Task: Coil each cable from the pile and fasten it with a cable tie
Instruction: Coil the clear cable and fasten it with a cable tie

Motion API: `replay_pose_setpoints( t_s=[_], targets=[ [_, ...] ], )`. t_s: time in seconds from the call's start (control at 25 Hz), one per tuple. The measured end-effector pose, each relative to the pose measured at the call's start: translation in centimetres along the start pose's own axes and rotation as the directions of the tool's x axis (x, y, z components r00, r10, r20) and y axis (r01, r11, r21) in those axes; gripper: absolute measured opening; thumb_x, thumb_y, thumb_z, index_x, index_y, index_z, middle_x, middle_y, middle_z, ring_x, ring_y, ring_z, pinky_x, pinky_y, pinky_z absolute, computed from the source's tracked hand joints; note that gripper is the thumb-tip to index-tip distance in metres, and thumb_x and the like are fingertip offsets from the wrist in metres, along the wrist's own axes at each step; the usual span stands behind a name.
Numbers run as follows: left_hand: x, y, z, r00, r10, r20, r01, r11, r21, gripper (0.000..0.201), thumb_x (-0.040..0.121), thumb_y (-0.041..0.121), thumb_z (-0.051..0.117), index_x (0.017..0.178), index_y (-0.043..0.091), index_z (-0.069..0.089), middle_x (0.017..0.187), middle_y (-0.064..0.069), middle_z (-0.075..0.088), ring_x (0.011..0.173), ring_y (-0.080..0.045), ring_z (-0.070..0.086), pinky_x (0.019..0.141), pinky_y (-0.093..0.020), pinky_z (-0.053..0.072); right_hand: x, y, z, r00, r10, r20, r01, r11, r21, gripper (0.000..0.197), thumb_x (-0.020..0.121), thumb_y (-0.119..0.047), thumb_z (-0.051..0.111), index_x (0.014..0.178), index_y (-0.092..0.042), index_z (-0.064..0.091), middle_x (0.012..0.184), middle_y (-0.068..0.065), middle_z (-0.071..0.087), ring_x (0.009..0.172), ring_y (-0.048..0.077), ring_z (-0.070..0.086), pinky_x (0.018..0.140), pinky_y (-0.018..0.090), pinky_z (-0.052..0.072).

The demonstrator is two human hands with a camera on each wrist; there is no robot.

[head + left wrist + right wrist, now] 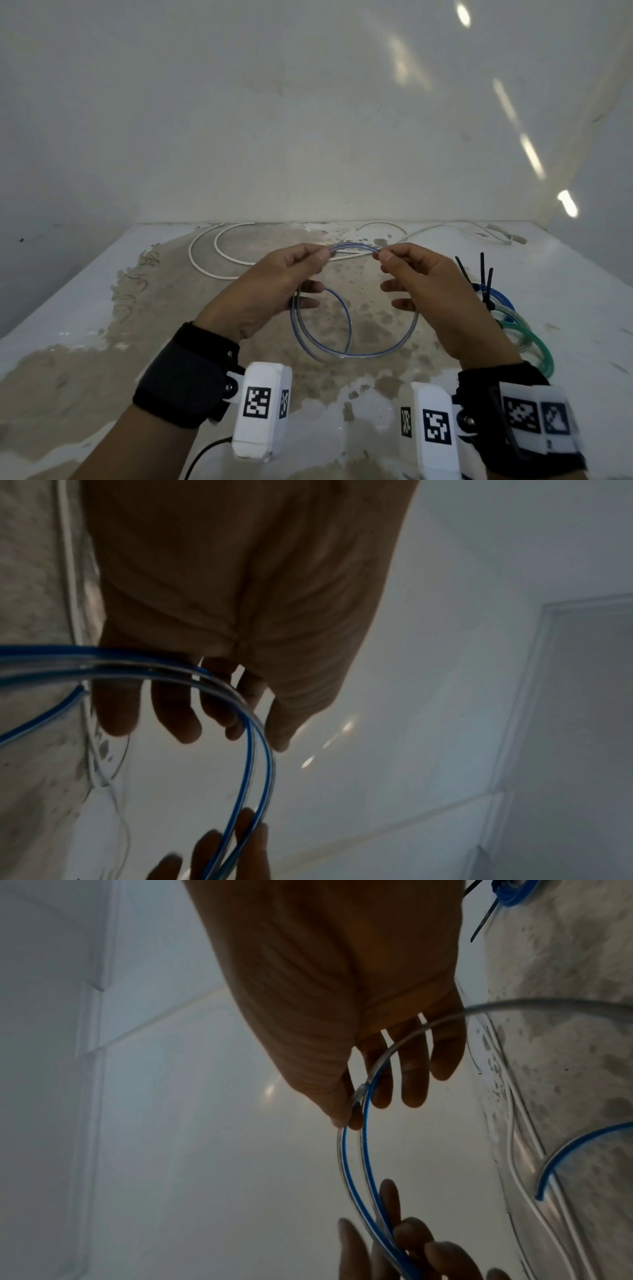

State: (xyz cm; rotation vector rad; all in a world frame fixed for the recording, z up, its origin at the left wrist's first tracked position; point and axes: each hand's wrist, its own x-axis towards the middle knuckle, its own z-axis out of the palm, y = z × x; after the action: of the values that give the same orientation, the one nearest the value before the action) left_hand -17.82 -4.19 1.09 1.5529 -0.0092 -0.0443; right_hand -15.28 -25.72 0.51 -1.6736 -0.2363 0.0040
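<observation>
A clear cable with a blue stripe [344, 354] hangs in two loose loops between my hands above the table. My left hand [320, 257] pinches the top of the loops between thumb and forefinger, with the other fingers spread below. My right hand [383, 257] pinches the same strands a short way to the right. In the left wrist view the striped strands [255, 739] curve past my left fingers [174, 718] toward the right hand [246, 842]. The right wrist view shows my thumb and forefinger [346, 1112] pinching the cable [365, 1150].
A white cable [205, 263] lies in loose curves at the back of the stained white table [85, 308]. At the right lie coiled blue and green cables [534, 342] bound with black cable ties [486, 284]. White walls close in behind and to the right.
</observation>
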Motion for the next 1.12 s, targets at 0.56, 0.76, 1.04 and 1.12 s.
replay_pose_setpoints(
  t_s=[0.56, 0.76, 1.04, 1.12],
  targets=[
    [-1.2, 0.9, -0.2, 0.997, 0.073, -0.01, -0.072, 0.993, 0.089, 0.018, 0.098, 0.025, 0.058, 0.108, 0.014, 0.07, 0.084, 0.002, 0.073, 0.06, -0.007, 0.062, 0.057, -0.022, 0.053, -0.3, -0.3, 1.1, 0.99, -0.116, 0.075, 0.127, 0.98, -0.151, 0.017, 0.095, -0.034, 0.067, 0.11, -0.036, 0.073, 0.081, -0.011, 0.068, 0.061, 0.005, 0.063, 0.057, 0.025, 0.048],
    [-0.4, 0.8, -1.6, 0.983, 0.081, -0.166, -0.094, 0.993, -0.073, 0.019, 0.098, 0.027, 0.057, 0.107, 0.019, 0.072, 0.103, 0.004, 0.077, 0.089, -0.011, 0.072, 0.087, -0.031, 0.054, 0.5, -0.1, 0.2, 0.998, -0.067, -0.001, 0.067, 0.997, -0.037, 0.015, 0.095, -0.031, 0.067, 0.105, -0.023, 0.075, 0.089, -0.004, 0.073, 0.073, 0.009, 0.072, 0.069, 0.027, 0.06],
    [0.6, -1.0, -2.8, 0.93, -0.009, -0.367, -0.132, 0.925, -0.356, 0.016, 0.1, 0.024, 0.056, 0.097, 0.021, 0.072, 0.099, 0.007, 0.076, 0.093, -0.01, 0.07, 0.096, -0.039, 0.05, 0.7, 0.2, -1.8, 0.999, 0.05, -0.005, -0.05, 0.995, 0.083, 0.021, 0.092, -0.028, 0.068, 0.107, -0.015, 0.076, 0.091, 0.002, 0.074, 0.084, 0.015, 0.076, 0.076, 0.034, 0.063],
    [0.6, -0.8, -2.6, 0.933, -0.009, -0.36, -0.113, 0.942, -0.315, 0.017, 0.101, 0.024, 0.054, 0.101, 0.021, 0.071, 0.099, 0.007, 0.075, 0.094, -0.012, 0.069, 0.09, -0.033, 0.051, 0.6, -0.1, -2.0, 0.999, 0.046, -0.022, -0.044, 0.996, 0.081, 0.023, 0.093, -0.029, 0.067, 0.108, -0.014, 0.076, 0.091, 0.002, 0.071, 0.075, 0.012, 0.074, 0.068, 0.031, 0.062]
  ],
)
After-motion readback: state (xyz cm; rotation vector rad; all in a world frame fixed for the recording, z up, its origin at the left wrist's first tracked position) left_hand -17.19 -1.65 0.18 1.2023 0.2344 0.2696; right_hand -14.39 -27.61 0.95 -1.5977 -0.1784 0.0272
